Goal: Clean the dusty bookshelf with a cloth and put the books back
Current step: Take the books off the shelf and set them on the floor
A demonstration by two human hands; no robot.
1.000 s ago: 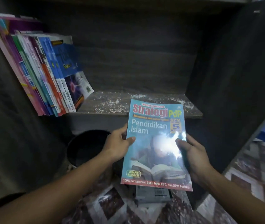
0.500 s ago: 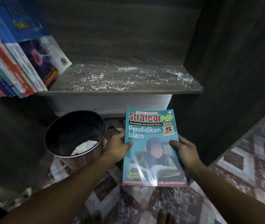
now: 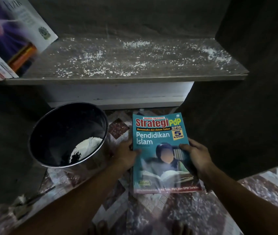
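Between left grip [image 3: 125,156] and right grip [image 3: 198,157] — teal book [image 3: 157,133].

A dim corner of a home, probably a study or bedroom. A dark wood-grain bookshelf [image 3: 135,61], speckled with white dust, stands over a floor [image 3: 177,214] of patterned maroon-and-white tiles. School textbooks [image 3: 12,39] lean at the shelf's left end. A Form 5 school workbook [image 3: 160,129] and a round metal bin [image 3: 62,133] sit low near the tiles. Bare toes [image 3: 99,228] show at the bottom edge.
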